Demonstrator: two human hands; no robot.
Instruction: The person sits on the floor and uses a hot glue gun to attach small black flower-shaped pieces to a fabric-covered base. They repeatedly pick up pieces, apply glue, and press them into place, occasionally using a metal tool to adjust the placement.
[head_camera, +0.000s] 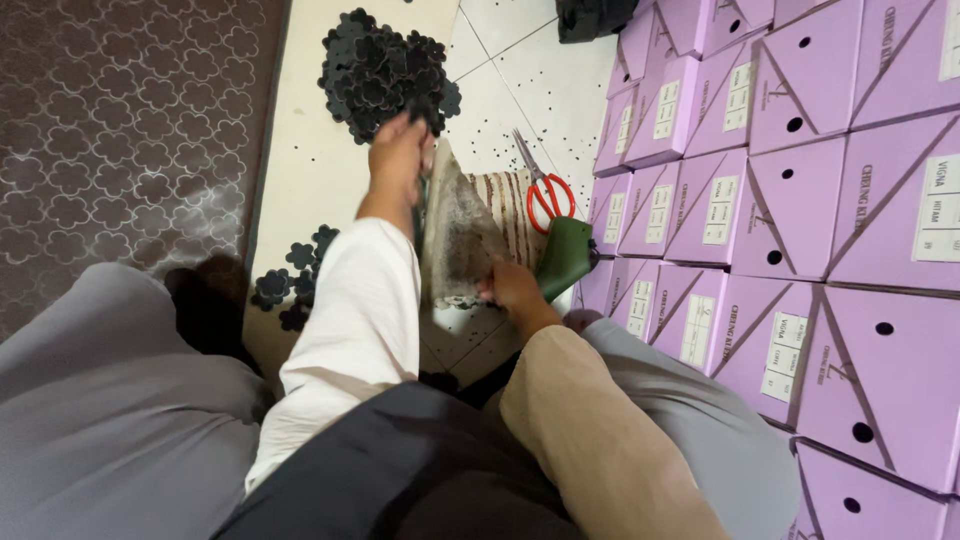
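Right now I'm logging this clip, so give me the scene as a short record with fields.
left hand: reaching to the pile of black flower-shaped cutouts, touching the top of the grey sheet
right hand: gripping the grey sheet's lower edge
beside: red-handled scissors, green tool
right side: stacked purple boxes
floor: white tiles

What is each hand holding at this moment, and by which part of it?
Both hands hold one grey-brown triangular sheet: the left hand grips its narrow top end, the right hand its lower right corner.
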